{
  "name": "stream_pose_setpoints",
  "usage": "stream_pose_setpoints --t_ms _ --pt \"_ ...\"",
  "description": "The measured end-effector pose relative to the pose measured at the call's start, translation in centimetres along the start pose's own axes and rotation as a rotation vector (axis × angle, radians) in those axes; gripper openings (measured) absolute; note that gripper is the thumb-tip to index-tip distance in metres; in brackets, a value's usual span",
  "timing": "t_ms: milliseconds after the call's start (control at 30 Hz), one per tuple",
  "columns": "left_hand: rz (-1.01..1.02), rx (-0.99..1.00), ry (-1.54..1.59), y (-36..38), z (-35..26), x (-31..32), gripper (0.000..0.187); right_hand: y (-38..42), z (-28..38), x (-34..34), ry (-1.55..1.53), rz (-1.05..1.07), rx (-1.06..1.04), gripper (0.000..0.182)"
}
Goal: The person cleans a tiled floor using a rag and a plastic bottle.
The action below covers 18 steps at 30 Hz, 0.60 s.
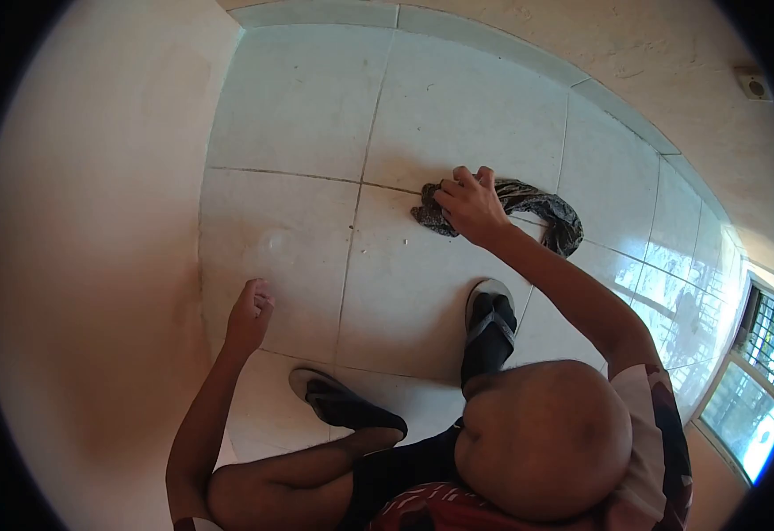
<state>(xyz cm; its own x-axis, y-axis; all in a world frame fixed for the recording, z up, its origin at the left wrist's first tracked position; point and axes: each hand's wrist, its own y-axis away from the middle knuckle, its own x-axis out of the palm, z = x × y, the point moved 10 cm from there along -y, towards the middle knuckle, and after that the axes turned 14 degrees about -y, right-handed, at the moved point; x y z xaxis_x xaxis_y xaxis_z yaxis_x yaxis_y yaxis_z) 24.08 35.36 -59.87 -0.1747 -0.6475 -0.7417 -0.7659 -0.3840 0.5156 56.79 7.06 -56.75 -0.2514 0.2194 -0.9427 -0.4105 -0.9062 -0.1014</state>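
Observation:
My right hand (474, 205) is pressed down on a dark, crumpled rag (553, 212), its fingers bent and closed over one end. The rest of the rag curves away to the right across the pale tiled floor (294, 217). Whether it is cloth or thin plastic is hard to make out. To the left, my left hand (251, 311) hovers low near the wall with its fingers curled in, and nothing shows in it. A faint wet-looking spot (276, 241) lies on the tile just beyond that hand.
My feet, in black socks and grey flip-flops (493, 310), are planted on the tiles as I squat. A plain wall (104, 248) rises close on the left, another beyond the skirting tiles (484, 34). Small white specks dot the floor. At right is a barred window (754, 389).

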Motion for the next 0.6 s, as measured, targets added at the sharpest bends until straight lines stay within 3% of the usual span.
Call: stream_pose_setpoints --t_ms 33,100,133,167,333,467,600 --pt "-0.009 -0.033 0.010 0.2 -1.1 -0.8 0.053 0.7 2.0 1.5 -0.007 0.108 -0.129 0.010" --pt "-0.008 -0.041 0.029 0.2 -1.5 -1.3 0.085 -0.5 2.2 -0.6 -0.042 0.120 -0.110 0.013" --pt "0.001 -0.009 0.042 -0.3 -1.5 -1.2 0.101 -1.3 1.0 -1.2 -0.101 0.114 0.006 0.018" --pt "-0.004 -0.041 0.040 -0.4 -1.3 -1.4 0.101 -1.8 -0.1 -1.3 -0.161 0.119 0.121 0.023" --pt "-0.117 0.057 0.081 -2.9 -4.1 -2.7 0.122 -2.1 -1.2 -1.4 -0.277 0.067 0.232 0.032" --pt "-0.221 0.023 0.212 -5.3 -4.5 -1.3 0.117 -1.9 -0.7 -0.2 -0.213 0.108 0.271 0.031" --pt "-0.392 0.051 0.309 -5.4 -5.1 0.6 0.091 -3.2 0.0 -0.3 -0.137 0.241 0.308 0.036"
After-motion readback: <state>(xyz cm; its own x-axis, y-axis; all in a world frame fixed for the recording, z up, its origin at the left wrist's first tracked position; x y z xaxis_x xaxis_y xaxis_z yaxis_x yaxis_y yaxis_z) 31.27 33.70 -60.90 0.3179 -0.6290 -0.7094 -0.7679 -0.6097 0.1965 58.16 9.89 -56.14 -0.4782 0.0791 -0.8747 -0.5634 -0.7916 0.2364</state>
